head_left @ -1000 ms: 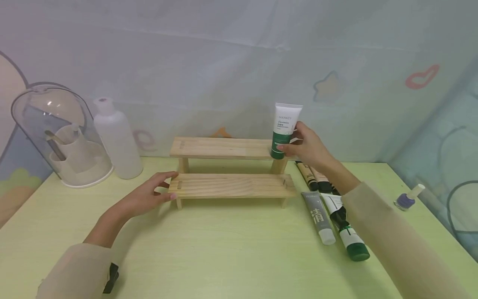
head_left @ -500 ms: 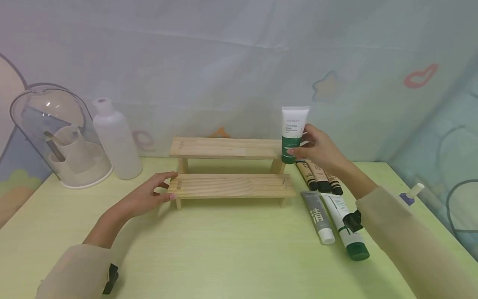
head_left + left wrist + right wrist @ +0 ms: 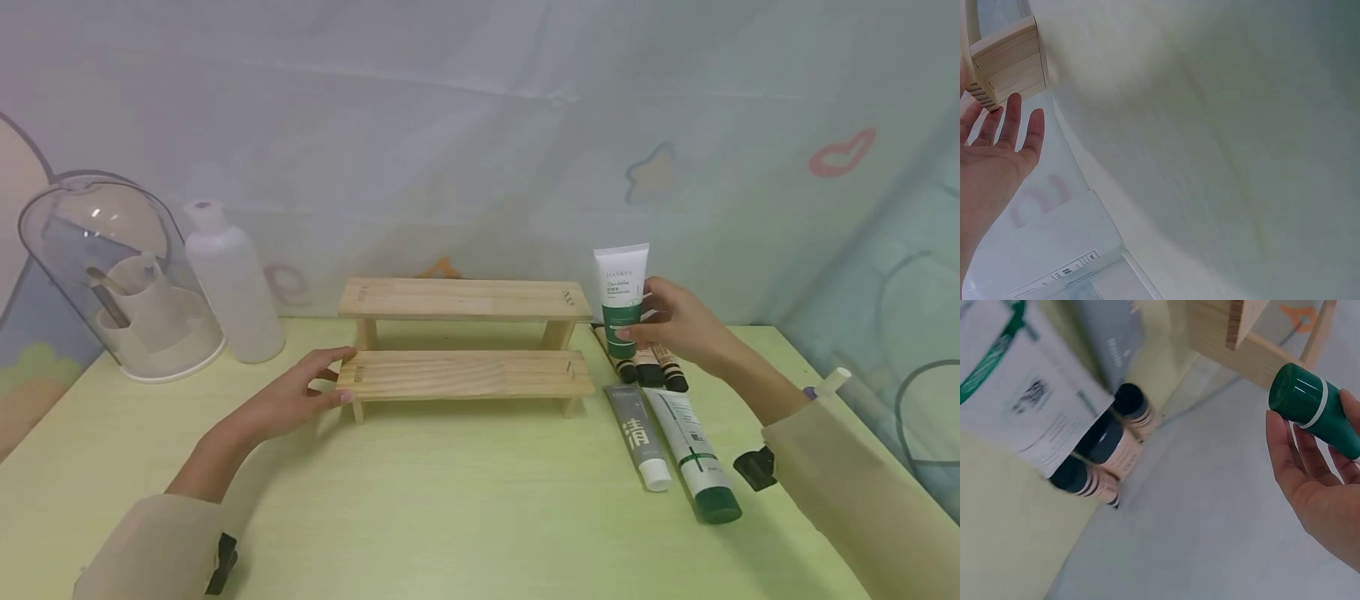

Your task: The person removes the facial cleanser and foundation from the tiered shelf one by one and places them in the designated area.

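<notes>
My right hand (image 3: 686, 325) grips a small white tube with a green cap end (image 3: 622, 296) by its lower part, holding it upright. In the right wrist view, the green cap (image 3: 1297, 397) points out past my fingertips. The tube is beside the right end of a two-step wooden stand (image 3: 465, 373), overlapping several beige tubes with black caps (image 3: 648, 367) behind it. My left hand (image 3: 300, 396) holds the left end of the stand's lower step, thumb at the front edge and forefinger at the back corner. The left wrist view shows the remaining fingers spread below that wooden end (image 3: 1013, 59).
A grey tube (image 3: 637, 437) and a larger white tube with green cap (image 3: 693, 450) lie to the stand's right. Purple nail polish (image 3: 828, 385) stands near the table's right edge. At left are a white bottle (image 3: 236, 292) and a domed brush holder (image 3: 153, 325).
My right hand has carried the white and green tube away from the stand's upper step, rightward and down. The left hand has stayed on the lower step.
</notes>
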`<state>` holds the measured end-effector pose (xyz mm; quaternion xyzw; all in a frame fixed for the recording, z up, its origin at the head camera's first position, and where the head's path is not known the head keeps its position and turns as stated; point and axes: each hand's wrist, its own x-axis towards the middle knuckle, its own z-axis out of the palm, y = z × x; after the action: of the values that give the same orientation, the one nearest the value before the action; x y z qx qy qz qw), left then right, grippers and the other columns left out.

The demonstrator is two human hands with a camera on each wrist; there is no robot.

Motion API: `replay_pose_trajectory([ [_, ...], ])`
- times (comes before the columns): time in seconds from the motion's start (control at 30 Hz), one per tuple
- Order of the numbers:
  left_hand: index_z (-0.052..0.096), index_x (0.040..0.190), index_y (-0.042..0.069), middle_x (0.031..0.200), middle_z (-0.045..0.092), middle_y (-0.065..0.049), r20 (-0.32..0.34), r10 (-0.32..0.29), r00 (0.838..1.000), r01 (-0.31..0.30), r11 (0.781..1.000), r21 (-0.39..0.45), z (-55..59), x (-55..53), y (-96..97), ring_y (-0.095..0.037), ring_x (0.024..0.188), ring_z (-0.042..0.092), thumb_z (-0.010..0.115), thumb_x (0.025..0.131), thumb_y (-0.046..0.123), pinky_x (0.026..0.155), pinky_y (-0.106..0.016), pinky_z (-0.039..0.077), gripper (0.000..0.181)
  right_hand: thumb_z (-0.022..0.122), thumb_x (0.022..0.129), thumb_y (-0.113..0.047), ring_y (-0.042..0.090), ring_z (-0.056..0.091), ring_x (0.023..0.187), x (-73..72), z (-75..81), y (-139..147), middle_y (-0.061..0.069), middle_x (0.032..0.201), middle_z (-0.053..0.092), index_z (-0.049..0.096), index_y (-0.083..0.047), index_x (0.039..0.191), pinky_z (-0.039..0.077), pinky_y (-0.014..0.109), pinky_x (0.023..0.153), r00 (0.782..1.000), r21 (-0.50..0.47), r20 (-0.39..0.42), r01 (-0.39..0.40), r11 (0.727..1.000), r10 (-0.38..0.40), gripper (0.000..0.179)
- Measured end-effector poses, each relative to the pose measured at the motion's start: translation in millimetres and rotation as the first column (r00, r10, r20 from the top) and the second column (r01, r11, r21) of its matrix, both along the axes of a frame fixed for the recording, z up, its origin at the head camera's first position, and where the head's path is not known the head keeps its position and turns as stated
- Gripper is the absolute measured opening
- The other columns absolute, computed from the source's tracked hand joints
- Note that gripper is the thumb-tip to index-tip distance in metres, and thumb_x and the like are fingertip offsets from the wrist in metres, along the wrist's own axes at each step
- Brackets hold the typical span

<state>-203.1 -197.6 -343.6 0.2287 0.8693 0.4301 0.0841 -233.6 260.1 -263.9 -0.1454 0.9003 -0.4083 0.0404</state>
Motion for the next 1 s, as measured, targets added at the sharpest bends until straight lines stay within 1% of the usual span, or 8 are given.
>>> replay_pose_trajectory([
  [0.1,0.023,0.142,-0.001,0.142,0.023,-0.021,0.004,0.001,1.000,-0.001,1.000,0.002,-0.8,-0.2,-0.2,-0.041,0.120,0.034,0.055,0.093,0.024,0.094,-0.056,0.034,0.063,0.066,0.085,-0.012,0.028,0.059,0.089,4.2,-4.7,10,0.021,0.108,0.052,0.038,0.004,0.125,0.053,0.035,0.072,1.000,0.029,0.018,0.005,1.000,-0.005,0.051],
  [0.23,0.023,0.142,0.000,0.142,0.023,-0.020,0.011,0.004,1.000,-0.004,1.000,0.004,-1.1,-0.3,-0.2,-0.041,0.120,0.033,0.055,0.093,0.024,0.094,-0.056,0.034,0.063,0.066,0.084,-0.012,0.028,0.059,0.087,11.1,-9.0,25,0.022,0.107,0.052,0.038,0.004,0.123,0.053,0.039,0.072,0.998,0.042,0.059,0.014,0.999,-0.017,0.051],
  [0.33,0.023,0.141,-0.001,0.142,0.023,-0.021,0.006,-0.002,1.000,0.002,1.000,0.006,-0.8,-0.2,0.1,-0.041,0.120,0.034,0.055,0.093,0.024,0.093,-0.056,0.035,0.063,0.067,0.084,-0.013,0.029,0.059,0.090,15.7,-12.1,38,0.023,0.108,0.052,0.038,0.004,0.122,0.054,0.041,0.072,0.996,0.044,0.089,0.022,0.999,-0.026,0.050],
  [0.53,0.025,0.141,-0.001,0.141,0.024,-0.021,0.004,0.004,1.000,-0.004,1.000,0.006,-0.5,0.0,0.7,-0.041,0.119,0.035,0.055,0.093,0.023,0.090,-0.053,0.039,0.062,0.069,0.082,-0.016,0.030,0.059,0.090,24.5,-20.4,66,0.023,0.105,0.054,0.038,0.005,0.121,0.055,0.040,0.067,0.991,0.087,0.120,0.051,0.995,-0.061,0.054],
  [0.67,0.025,0.141,0.000,0.141,0.023,-0.021,0.008,0.003,1.000,-0.003,1.000,0.007,-0.6,-0.2,0.4,-0.041,0.119,0.035,0.055,0.093,0.024,0.092,-0.054,0.037,0.062,0.069,0.082,-0.017,0.029,0.060,0.087,32.1,-26.7,81,0.022,0.101,0.056,0.038,0.006,0.121,0.055,0.039,0.064,0.986,0.107,0.140,0.074,0.992,-0.089,0.055],
  [0.87,0.025,0.141,0.000,0.141,0.022,-0.021,0.013,0.000,1.000,0.000,1.000,0.008,-0.7,-0.7,-1.0,-0.042,0.120,0.034,0.056,0.093,0.024,0.092,-0.056,0.036,0.062,0.068,0.082,-0.014,0.027,0.061,0.080,44.2,-35.2,100,0.017,0.093,0.059,0.037,0.006,0.118,0.055,0.039,0.061,0.971,0.088,0.207,0.104,0.991,-0.120,0.052],
  [1.0,0.025,0.141,0.001,0.142,0.022,-0.021,0.013,0.004,1.000,-0.004,1.000,0.005,-0.1,-0.1,-1.6,-0.041,0.120,0.034,0.055,0.093,0.024,0.092,-0.055,0.036,0.062,0.068,0.083,-0.014,0.028,0.062,0.076,52.0,-39.6,109,0.014,0.089,0.060,0.035,0.006,0.114,0.054,0.042,0.061,0.951,0.062,0.282,0.110,0.992,-0.123,0.050],
])
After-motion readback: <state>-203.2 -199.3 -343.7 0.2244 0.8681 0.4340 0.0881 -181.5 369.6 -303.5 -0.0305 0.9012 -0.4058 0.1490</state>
